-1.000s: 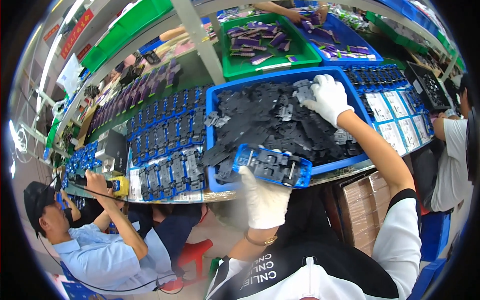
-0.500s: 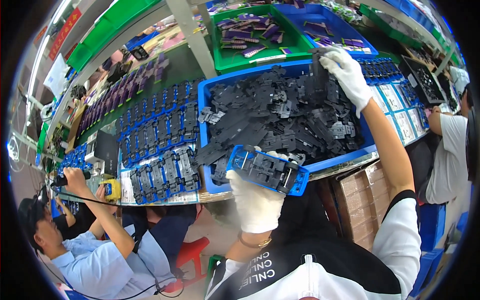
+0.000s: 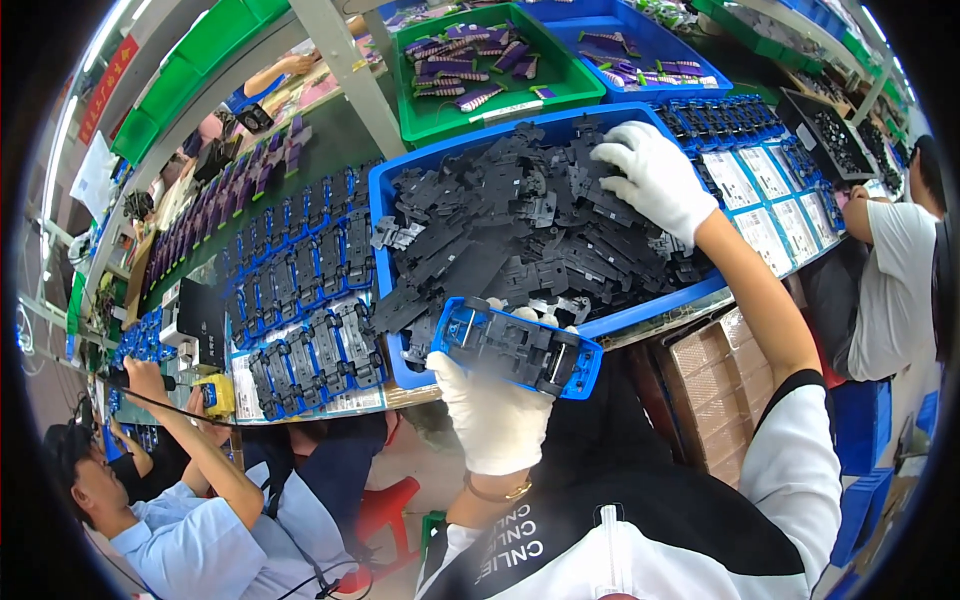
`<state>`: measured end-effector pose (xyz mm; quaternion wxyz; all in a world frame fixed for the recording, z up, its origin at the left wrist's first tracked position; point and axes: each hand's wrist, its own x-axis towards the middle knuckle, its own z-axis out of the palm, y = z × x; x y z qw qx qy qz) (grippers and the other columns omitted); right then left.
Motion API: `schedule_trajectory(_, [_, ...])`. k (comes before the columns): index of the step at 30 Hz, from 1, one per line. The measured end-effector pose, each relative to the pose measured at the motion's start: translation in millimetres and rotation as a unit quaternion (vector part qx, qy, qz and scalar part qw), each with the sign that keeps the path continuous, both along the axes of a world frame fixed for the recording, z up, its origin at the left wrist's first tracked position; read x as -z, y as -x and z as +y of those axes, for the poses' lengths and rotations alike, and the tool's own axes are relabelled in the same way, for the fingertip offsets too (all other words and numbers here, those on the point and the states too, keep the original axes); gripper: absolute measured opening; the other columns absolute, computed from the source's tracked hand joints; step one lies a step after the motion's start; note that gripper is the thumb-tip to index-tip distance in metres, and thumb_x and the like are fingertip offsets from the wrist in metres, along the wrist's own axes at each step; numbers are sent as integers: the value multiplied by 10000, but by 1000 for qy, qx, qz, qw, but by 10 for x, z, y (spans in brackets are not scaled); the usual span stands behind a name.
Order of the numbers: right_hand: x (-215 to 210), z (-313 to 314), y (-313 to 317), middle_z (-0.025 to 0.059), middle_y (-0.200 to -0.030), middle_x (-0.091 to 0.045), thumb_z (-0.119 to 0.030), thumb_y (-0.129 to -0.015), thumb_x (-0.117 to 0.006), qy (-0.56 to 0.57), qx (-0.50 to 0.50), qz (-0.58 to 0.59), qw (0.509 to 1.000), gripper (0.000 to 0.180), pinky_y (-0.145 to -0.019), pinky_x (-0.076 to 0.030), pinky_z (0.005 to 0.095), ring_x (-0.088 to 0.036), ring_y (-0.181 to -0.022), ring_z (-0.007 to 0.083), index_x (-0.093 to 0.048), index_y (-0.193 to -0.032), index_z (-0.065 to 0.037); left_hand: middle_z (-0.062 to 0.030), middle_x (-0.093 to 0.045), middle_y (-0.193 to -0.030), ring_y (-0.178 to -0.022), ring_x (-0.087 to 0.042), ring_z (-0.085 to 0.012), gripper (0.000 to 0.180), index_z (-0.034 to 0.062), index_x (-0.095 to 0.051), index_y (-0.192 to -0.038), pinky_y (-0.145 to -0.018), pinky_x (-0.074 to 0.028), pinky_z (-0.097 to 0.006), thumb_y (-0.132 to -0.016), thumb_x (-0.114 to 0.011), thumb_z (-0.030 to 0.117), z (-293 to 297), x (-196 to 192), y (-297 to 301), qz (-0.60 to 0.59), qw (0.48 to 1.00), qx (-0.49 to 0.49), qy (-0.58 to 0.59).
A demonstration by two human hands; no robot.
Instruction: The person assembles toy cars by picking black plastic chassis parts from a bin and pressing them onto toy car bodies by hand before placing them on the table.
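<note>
My left hand, in a white glove, is closed around a blue toy car body with its black underside and wheels turned up. It is held just in front of a large blue bin. Black plastic car chassis plates fill the bin in a loose heap. Above the right part of the heap is my right hand, also gloved, with its fingers curved and apart. Nothing shows in its grasp; the fingertips are close to the plates, and I cannot tell whether they touch.
Rows of upturned blue-and-black toy cars lie left of the bin. Behind it stands a green tray of purple parts, beside a blue tray. A co-worker sits at left, another at right. A partitioned carton stands below the bench.
My right hand has let go of a black chassis plate it held up and come lower and nearer over the heap. My left hand keeps the toy car, slightly lower in view.
</note>
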<state>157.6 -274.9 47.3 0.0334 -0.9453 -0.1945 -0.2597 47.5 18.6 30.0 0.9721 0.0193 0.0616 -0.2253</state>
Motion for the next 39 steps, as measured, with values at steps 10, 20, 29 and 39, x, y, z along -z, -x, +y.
schedule_trajectory(10, [94, 254, 475, 110, -1114, -584, -295, -836, -665, 126, 161, 140, 969, 488, -736, -529, 376, -618, -937, 263, -519, -1275, -139, -186, -567, -1256, -1194, -509, -362, 743, 69, -528, -1288, -1082, -330, -555, -816, -615, 637, -16, -61, 22, -6, 1000, 1, -28])
schedule_trajectory(20, [-152, 264, 618, 131, -983, -622, -139, -820, -607, 40, 142, 7, 989, 293, -721, -524, 420, -636, -837, 313, -559, -1106, -101, -196, -570, -1216, -1160, -521, -380, 742, 65, -519, -1272, -1034, -387, -553, -846, -524, 674, -75, 19, 44, -24, 998, -19, -46])
schedule_trajectory(29, [-562, 1356, 1490, 168, -1063, -594, -100, -579, -787, -116, -69, 30, 990, 683, -799, -502, 425, -596, -944, 341, -598, -1235, -107, -121, -539, -1286, -1212, -503, -289, 822, 91, -458, -1348, -1045, -399, -472, -831, -482, 730, -190, 22, 59, -36, 984, -50, -167])
schedule_trajectory(39, [-460, 1486, 1451, 149, -1081, -586, -130, -635, -751, -102, -74, 31, 992, 569, -802, -499, 407, -580, -922, 322, -616, -1184, -71, -105, -558, -1256, -1170, -530, -248, 846, 66, -457, -1334, -1028, -416, -403, -819, -488, 737, -240, -1, 131, -63, 966, -92, -231])
